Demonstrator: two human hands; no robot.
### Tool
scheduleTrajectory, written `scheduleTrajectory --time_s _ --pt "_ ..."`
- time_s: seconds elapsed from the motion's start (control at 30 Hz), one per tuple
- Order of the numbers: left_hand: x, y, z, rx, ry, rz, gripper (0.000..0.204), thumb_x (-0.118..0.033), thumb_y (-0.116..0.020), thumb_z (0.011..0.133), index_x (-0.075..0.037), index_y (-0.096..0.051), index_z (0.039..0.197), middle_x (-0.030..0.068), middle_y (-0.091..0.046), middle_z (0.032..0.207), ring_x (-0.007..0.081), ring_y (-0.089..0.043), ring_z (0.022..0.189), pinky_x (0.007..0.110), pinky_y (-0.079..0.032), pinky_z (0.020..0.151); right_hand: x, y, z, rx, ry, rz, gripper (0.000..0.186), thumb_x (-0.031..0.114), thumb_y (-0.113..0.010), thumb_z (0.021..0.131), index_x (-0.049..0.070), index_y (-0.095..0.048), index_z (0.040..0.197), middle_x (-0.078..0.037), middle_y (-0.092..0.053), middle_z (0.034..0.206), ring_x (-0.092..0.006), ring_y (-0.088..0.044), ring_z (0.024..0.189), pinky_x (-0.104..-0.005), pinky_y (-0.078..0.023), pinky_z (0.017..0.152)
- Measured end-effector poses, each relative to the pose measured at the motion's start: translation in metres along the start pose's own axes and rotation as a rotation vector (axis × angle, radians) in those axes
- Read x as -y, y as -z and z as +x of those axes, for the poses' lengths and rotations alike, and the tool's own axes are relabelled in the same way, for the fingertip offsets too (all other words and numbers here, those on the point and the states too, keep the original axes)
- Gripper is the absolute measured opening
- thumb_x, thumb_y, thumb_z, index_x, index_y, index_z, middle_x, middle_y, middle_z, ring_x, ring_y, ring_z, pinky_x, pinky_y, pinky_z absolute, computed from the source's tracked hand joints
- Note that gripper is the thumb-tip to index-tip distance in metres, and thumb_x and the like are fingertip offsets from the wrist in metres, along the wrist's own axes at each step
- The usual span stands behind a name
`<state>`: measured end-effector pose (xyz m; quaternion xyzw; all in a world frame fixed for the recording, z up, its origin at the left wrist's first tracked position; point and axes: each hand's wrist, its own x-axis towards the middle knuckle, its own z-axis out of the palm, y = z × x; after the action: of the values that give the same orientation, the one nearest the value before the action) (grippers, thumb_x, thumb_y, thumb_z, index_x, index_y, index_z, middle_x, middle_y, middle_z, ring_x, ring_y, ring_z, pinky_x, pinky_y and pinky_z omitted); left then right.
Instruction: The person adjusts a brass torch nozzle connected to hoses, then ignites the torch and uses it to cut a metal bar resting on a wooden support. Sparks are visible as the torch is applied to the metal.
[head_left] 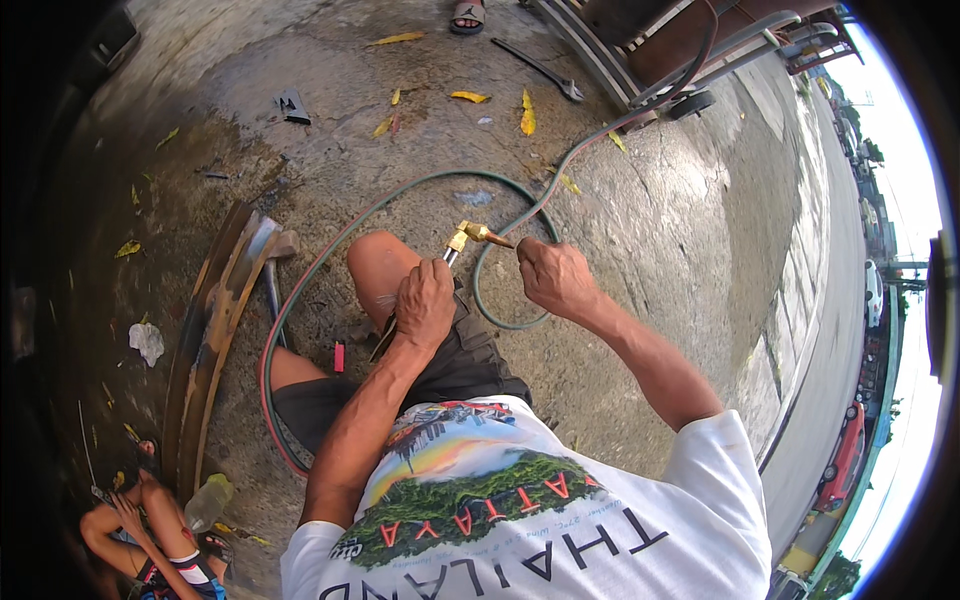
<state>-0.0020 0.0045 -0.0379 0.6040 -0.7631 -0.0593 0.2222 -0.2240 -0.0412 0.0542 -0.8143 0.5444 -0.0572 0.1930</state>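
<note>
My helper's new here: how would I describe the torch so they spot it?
Start at the white shirt and follow the left forearm up to the left hand. The torch juts from that hand's grip, its tip angled toward the right hand. Unlike the green hose looping nearby, it gleams brass.

From here I see the hammer (284, 244) left of the torch (469, 233). Beyond it lies the wrench (538, 67); beyond and right, the cart (612, 66).

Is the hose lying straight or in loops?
In loops: the hose curves around the raised knee, and a smaller loop shows beside the right hand.
</note>
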Motion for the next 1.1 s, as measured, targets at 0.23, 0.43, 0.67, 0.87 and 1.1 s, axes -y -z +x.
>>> scheduleTrajectory --time_s 0.23,0.43,0.67,0.87,1.1 --pt "-0.003 0.002 0.000 -0.007 -0.011 0.004 0.011 0.002 -0.062 0.086 0.001 -0.055 0.093 0.0174 -0.056 0.088 0.0346 -0.062 0.081 0.045 -0.052 0.073 0.006 -0.008 -0.003 -0.087 -0.049 0.026 0.015 0.014 -0.056 0.095 0.000 -0.061 0.091 -0.022 -0.060 0.064 -0.0411 -0.063 0.058 -0.0505 -0.048 0.056" --pt "-0.003 0.002 0.000 -0.010 -0.024 0.028 0.010 -0.001 -0.061 0.087 0.000 -0.054 0.093 0.0160 -0.057 0.088 0.0330 -0.062 0.081 0.044 -0.052 0.072 0.000 -0.017 0.003 -0.156 -0.003 0.047 0.017 0.013 -0.055 0.096 -0.001 -0.060 0.089 -0.024 -0.058 0.062 -0.0418 -0.060 0.055 -0.0514 -0.047 0.055" --pt "-0.001 -0.001 0.001 -0.010 -0.033 0.045 0.007 -0.002 -0.060 0.088 0.000 -0.054 0.092 0.0158 -0.057 0.089 0.0322 -0.063 0.081 0.043 -0.053 0.072 0.001 -0.025 -0.001 -0.104 -0.134 0.121 0.016 0.014 -0.057 0.093 -0.002 -0.059 0.096 -0.025 -0.064 0.071 -0.0457 -0.064 0.066 -0.0553 -0.049 0.060" --pt "0.000 0.001 -0.001 -0.021 -0.012 0.020 0.013 0.003 -0.062 0.083 0.000 -0.053 0.093 0.0186 -0.057 0.089 0.0349 -0.062 0.083 0.045 -0.052 0.072 0.004 -0.008 -0.010 -0.127 -0.048 0.104 0.016 0.016 -0.057 0.097 0.001 -0.059 0.101 -0.021 -0.062 0.066 -0.0413 -0.064 0.062 -0.0520 -0.049 0.059" --pt "0.000 0.002 0.000 0.000 -0.027 0.040 0.007 -0.002 -0.060 0.088 -0.001 -0.055 0.092 0.0164 -0.058 0.089 0.0325 -0.063 0.081 0.044 -0.053 0.073 0.008 -0.009 -0.008 -0.102 -0.031 -0.009 0.013 0.014 -0.058 0.091 0.002 -0.052 0.091 -0.021 -0.062 0.068 -0.0431 -0.065 0.064 -0.0529 -0.050 0.060"
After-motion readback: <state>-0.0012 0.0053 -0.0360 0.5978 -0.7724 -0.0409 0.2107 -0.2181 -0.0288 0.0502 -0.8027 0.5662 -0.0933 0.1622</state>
